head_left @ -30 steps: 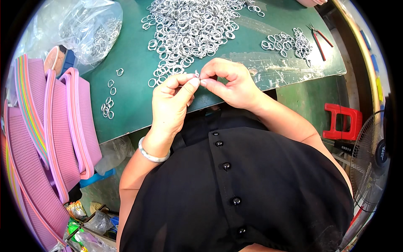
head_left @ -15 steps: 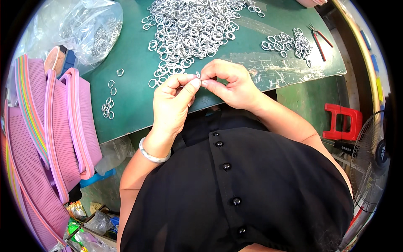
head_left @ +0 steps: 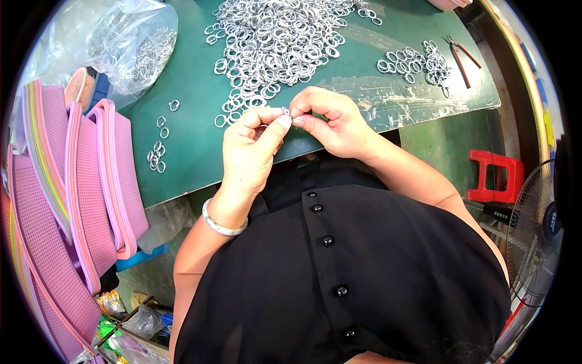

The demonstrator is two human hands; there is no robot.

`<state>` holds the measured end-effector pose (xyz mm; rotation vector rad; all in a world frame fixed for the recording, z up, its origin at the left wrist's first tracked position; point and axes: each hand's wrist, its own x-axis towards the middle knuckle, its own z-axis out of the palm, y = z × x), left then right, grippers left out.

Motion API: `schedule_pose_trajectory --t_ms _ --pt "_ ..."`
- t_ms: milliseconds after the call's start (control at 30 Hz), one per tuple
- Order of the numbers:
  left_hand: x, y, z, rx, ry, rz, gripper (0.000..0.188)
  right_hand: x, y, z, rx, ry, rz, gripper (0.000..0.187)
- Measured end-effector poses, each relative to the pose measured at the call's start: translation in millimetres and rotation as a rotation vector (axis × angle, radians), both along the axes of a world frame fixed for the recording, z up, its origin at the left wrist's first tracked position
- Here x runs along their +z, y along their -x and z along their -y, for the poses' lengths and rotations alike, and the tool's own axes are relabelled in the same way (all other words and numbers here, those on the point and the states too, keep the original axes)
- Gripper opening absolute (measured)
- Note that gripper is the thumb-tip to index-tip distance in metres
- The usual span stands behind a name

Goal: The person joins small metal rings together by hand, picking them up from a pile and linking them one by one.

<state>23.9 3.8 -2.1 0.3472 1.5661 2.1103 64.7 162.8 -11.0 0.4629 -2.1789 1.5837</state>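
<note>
My left hand (head_left: 251,136) is closed in a pinch, thumb and forefinger gripping a small silver metal piece (head_left: 287,111) whose full shape the fingers cover. Against it from the right, my right hand (head_left: 333,121) also pinches, its thumb and forefinger meeting at the piece. Just beyond my fingers spreads a big heap of silver metal rings (head_left: 273,42) on the green table (head_left: 194,158). A few single rings (head_left: 156,155) lie on the table to the left of my hands.
At the right lie a smaller group of rings (head_left: 424,64) and red-handled pliers (head_left: 464,60). A clear plastic bag (head_left: 133,48) of metal parts rests at the far left. Pink baskets (head_left: 91,176) stand along the left. A red stool (head_left: 494,176) and a fan (head_left: 533,230) are right.
Both hands have shifted very slightly to the right, still pinching the small metal piece. Nothing else has visibly moved.
</note>
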Motion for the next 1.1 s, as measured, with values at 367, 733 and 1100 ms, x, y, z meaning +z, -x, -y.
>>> schedule_pose_trajectory --t_ms 367,733,1100 --pt "-0.6 8.6 3.1 0.038 0.202 -0.458 0.007 5.6 -4.5 -3.3 0.229 0.515 0.488 0.007" --pt "2.7 9.0 4.7 0.037 0.217 -0.705 0.009 10.7 -4.9 -5.6 0.249 0.590 0.580 0.010" --pt "3.1 8.3 2.3 0.088 0.230 -0.766 0.006 9.8 -5.1 -5.5 0.254 0.587 0.573 0.010"
